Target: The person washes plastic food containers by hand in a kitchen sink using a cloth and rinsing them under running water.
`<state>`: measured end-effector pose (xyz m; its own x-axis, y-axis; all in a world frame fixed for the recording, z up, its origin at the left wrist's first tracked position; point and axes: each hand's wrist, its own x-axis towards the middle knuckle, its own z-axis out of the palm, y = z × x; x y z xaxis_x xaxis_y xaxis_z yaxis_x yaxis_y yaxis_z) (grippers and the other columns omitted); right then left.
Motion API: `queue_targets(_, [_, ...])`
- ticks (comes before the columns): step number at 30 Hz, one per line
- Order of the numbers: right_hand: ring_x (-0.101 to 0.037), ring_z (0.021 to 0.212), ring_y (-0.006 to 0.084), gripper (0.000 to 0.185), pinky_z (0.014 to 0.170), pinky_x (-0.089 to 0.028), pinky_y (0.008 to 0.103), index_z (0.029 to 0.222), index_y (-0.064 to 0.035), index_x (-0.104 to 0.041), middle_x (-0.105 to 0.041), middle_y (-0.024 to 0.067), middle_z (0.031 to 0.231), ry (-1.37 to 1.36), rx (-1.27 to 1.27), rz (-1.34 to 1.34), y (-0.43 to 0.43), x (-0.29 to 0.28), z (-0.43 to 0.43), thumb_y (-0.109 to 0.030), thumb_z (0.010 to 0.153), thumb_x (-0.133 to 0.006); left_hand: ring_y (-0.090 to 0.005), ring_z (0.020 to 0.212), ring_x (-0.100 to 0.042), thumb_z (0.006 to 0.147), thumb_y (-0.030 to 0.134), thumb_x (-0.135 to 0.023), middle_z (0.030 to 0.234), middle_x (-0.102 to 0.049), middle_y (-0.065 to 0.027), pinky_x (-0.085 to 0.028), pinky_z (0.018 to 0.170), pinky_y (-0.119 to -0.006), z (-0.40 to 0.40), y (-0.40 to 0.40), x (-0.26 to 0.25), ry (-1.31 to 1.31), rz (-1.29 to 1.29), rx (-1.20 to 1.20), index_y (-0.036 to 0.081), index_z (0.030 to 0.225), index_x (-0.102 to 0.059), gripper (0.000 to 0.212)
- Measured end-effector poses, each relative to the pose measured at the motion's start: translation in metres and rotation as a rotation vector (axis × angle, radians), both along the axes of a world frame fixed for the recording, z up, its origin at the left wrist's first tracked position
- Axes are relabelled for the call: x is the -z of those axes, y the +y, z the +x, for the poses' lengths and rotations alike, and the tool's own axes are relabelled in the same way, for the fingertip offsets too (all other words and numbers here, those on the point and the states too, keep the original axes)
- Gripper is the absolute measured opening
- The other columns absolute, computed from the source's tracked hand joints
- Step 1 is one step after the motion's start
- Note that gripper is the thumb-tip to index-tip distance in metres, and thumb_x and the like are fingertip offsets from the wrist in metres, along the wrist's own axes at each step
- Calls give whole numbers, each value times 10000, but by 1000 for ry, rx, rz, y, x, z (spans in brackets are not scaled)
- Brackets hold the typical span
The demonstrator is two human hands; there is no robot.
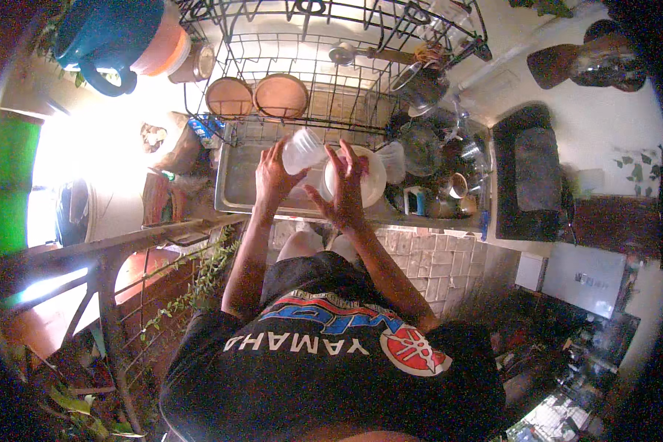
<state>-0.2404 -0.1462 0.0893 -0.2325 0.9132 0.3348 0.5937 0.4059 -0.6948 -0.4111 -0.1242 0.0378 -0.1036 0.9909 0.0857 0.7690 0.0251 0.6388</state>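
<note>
My left hand (276, 174) holds a clear plastic cup (304, 150), tilted, over a metal sink (240, 182). To its right, my right hand (343, 185) is above a round white bowl (374, 188), its thumb and fingers apart. Something reddish-pink (363, 164) shows by its fingertips; whether the hand holds it I cannot tell. Another clear plastic container (393, 160) lies just right of the bowl.
A black wire dish rack (243, 66) hangs above the sink with two round clay-coloured dishes (280, 95). Pots, a glass lid (420, 148) and a cup (457, 186) crowd the right side. A metal railing (143, 237) runs at the left.
</note>
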Motion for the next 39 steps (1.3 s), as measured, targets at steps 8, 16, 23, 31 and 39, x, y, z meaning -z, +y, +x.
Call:
queue_targets(8, [-414,1195,339,483,1005,-357,448,1228,-77,-511,-413,180,1265,40,174,142,-12,19,55,-214,794,-674,-386,1164,-460,696,341,-755,1243,-516,-183,-381,965,-490,2,75,34,215,204,134,73,1310,-432,744])
queue_targets(16, [-444,1172,289,374,891,-454,376,1175,-65,-549,-425,140,1271,86,340,148,-14,30,112,-199,839,-647,-411,1271,-371,726,281,-743,1366,-383,-220,-349,1002,-561,22,144,69,195,270,334,217,1433,-265,855])
queue_targets(23, [-513,1086,260,397,896,-437,388,1203,-117,-532,-476,140,1235,104,367,-123,22,54,188,-224,843,-660,-402,1218,-398,773,332,-699,1272,-459,-223,-366,1009,-469,25,90,59,174,371,113,109,1385,-342,742])
queue_targets(31, [-519,1048,361,883,916,-418,447,1337,-129,-396,-536,201,1128,-328,45,-48,119,168,205,-422,621,-821,-286,907,-540,786,93,-628,929,-610,-94,-418,831,-387,69,-35,-8,5,483,-161,93,991,-660,208])
queue_targets(39, [-505,1088,331,847,960,-405,428,1278,-88,-468,-518,170,1140,54,63,-198,115,124,230,-368,577,-852,-284,881,-573,719,91,-703,907,-624,-83,-436,844,-397,178,-58,-79,-22,454,-42,78,916,-671,200])
